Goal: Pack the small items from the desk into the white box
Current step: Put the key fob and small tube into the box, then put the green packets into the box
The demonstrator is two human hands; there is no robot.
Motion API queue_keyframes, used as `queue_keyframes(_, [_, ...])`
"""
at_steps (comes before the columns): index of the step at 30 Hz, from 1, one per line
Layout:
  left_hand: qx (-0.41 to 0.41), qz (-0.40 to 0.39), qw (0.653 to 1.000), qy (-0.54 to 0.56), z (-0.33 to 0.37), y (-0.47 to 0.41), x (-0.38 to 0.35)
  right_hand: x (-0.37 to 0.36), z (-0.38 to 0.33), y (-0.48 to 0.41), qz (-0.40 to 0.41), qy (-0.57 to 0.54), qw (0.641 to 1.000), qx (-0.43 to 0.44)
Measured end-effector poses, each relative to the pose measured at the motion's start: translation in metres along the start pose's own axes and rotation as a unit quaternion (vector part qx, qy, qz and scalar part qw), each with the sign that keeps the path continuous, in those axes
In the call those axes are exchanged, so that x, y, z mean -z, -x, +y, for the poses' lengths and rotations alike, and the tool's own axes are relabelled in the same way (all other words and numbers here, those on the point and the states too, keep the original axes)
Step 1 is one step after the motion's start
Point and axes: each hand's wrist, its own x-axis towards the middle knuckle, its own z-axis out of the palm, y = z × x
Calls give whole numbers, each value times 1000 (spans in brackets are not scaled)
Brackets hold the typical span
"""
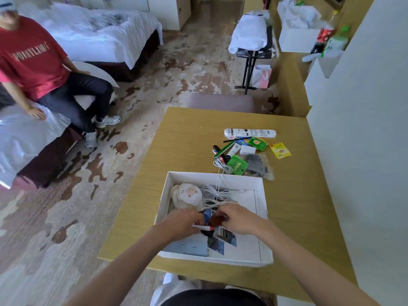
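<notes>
Both hands meet inside the white box (264, 219), over its near-middle part. The left hand (183, 221) has its fingers curled round a slim white item (203, 227) with a red tip, which sticks out beneath the fingers toward the box's centre. The right hand (238, 219) curls its fingers onto a dark reddish item (217, 220) that sits between the two hands (it is too blurred to name). A blue-and-white scrap shows just behind these, partly hidden.

Deeper in the box, against its far left corner, lies a round cream pad (189, 193). Beside the pad, toward the middle of the box's far half, sits a coiled white cable (215, 193). Printed pictures (221, 242) lie flat on the box floor at its near side.

The box stands on the desk (189, 138). Just past its far wall waits a heap of small items: a white cord bundle (221, 165) with one strand trailing over the wall into the box, a green packet (237, 164), and a clear bag (258, 166) holding something grey. Farther beyond the box lie a green sachet (257, 143), a yellow sachet (280, 150) and, farthest, a white tube (249, 132).

Well away to the box's far left, a person in a red shirt (33, 60) sits on a bed (19, 138).
</notes>
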Motion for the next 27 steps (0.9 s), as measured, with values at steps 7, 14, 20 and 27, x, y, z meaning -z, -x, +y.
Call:
queue_keyframes(7, [62, -7, 998, -6, 3, -6, -1, 11, 8, 11, 19, 0, 999, 30])
queue_keyframes(14, [40, 175, 979, 96, 14, -12, 21, 52, 24, 15, 214, -183, 957, 65])
queue_keyframes(20, [8, 276, 947, 165, 20, -48, 53, 88, 40, 3, 322, -213, 921, 44])
queue_keyframes(27, [26, 313, 937, 154, 5, -111, 88, 108, 62, -34, 311, -204, 928, -32])
